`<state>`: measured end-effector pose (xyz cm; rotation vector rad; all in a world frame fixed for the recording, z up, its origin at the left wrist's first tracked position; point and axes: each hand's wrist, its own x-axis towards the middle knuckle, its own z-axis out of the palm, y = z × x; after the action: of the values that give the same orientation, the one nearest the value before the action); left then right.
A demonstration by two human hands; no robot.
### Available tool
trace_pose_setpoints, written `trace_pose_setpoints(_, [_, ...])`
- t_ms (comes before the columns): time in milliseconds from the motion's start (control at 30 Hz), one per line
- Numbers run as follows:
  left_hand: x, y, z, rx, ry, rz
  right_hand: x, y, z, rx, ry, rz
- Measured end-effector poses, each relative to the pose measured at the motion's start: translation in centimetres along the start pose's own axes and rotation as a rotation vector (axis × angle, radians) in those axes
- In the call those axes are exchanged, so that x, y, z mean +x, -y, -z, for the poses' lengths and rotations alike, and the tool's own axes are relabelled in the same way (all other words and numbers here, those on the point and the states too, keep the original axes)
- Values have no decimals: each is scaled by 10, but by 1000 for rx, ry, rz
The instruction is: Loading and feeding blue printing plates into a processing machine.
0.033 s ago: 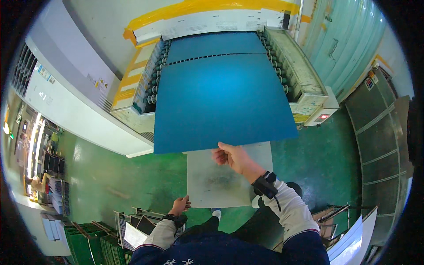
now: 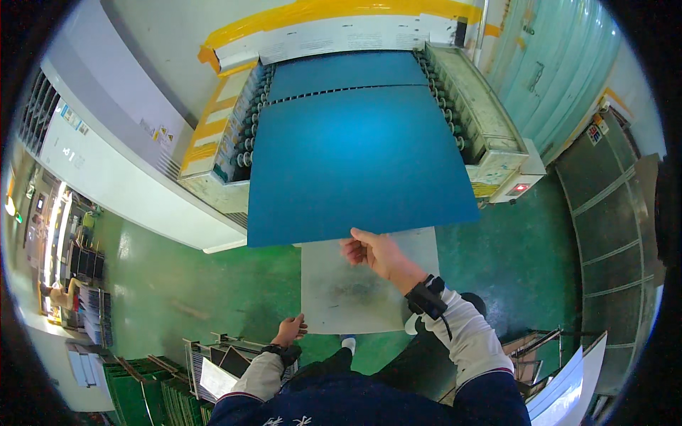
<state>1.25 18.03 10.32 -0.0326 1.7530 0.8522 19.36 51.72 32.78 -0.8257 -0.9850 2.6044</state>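
Note:
A large flat blue panel [image 2: 359,167] rests on the roller conveyor, and its near part sticks out past the machine's end toward me. My right hand [image 2: 375,254] pinches the panel's near edge, thumb on top and fingers curled below. My left hand [image 2: 290,329] hangs low at the left, apart from the panel, with its fingers loosely extended and nothing in them. Farther back, a second blue panel [image 2: 348,71] lies on the rollers behind a narrow gap. Under the near panel's overhang, a pale grey sheet [image 2: 366,298] covers part of the floor.
Conveyor side walls [image 2: 483,106] flank the rollers [image 2: 247,142]. A white machine cabinet [image 2: 128,156] stands left. Metal racks [image 2: 220,358] are near my left arm; a leaning pale panel [image 2: 568,387] is behind my right. Grey framed panels [image 2: 604,234] stand far right.

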Motion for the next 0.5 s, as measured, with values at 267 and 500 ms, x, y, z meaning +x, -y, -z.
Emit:
trace_pose_setpoints(267, [3,-5,-4,21,-17,19,8,3,1,30,-42,24])
trace_pose_setpoints(500, [6,-1,1,30,-28,21,9,6,-2,23,-56,38])
